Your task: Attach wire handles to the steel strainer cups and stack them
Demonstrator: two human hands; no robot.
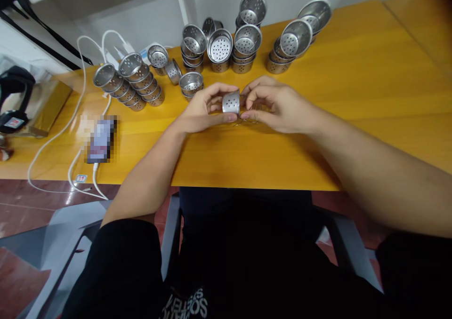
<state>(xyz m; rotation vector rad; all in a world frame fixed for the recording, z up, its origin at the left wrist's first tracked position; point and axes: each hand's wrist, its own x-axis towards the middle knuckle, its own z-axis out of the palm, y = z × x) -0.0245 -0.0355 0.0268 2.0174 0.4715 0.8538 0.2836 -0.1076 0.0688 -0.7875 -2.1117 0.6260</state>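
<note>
Held on its side over the table, a small perforated metal cup [231,103] is gripped between the thumb and fingers of my left hand [205,108]. Its hole-dotted surface shows, while its right edge meets my other hand. My right hand [273,103] is closed in a pinch right at that edge. Thin wire pieces [252,120] show under and beside the right fingers; whether the pinch holds one I cannot make out. Just behind my left hand stands a short stack of perforated cups [191,83].
Stacked perforated cups [141,74] lean at the left, with more stacks [247,41] along the back and right [293,39]. A phone [102,140] with white cables [83,88] lies on the wooden table [247,163] at left. Headphones [16,98] are at the far left.
</note>
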